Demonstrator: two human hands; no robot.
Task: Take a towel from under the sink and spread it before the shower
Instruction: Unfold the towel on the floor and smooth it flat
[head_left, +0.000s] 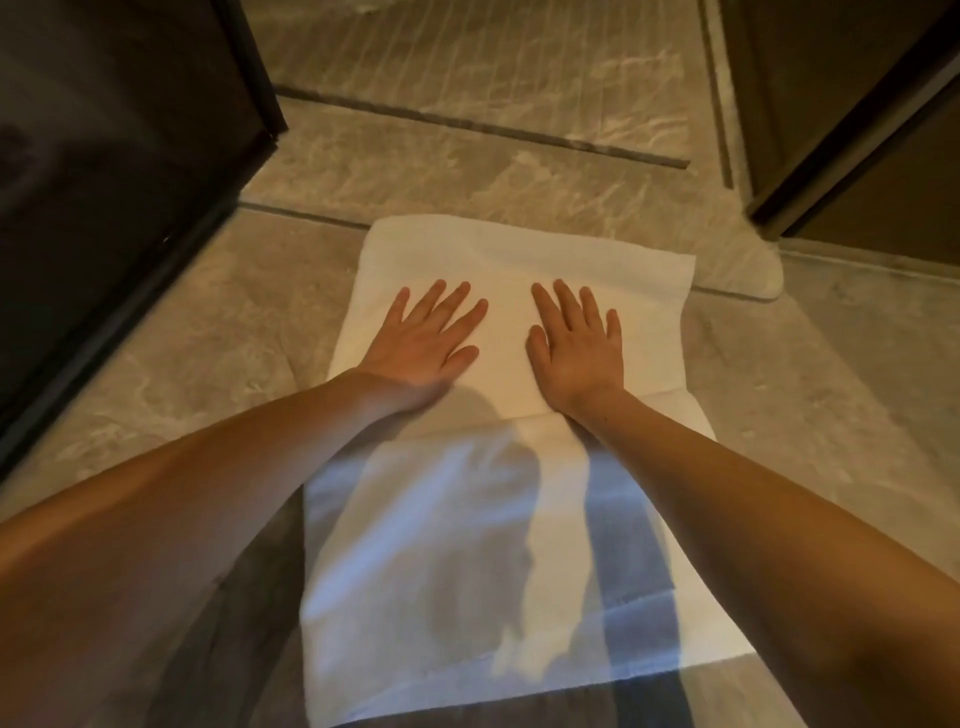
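A white towel (519, 260) lies flat on the marble floor, running from near my body toward the shower threshold. Its far half looks folded over, with an edge crossing below my wrists. My left hand (423, 340) rests palm down on the towel's far left part, fingers spread. My right hand (576, 345) lies palm down beside it on the right, fingers apart. Neither hand grips the cloth. Shadows of my arms fall across the towel's near half.
The shower floor (467, 62) with fine grooves lies beyond a dark drain slot (483, 124). A dark glass panel (104, 182) stands at the left. A dark wooden door frame (857, 130) rises at the right, with a low marble kerb end (753, 275) beside the towel.
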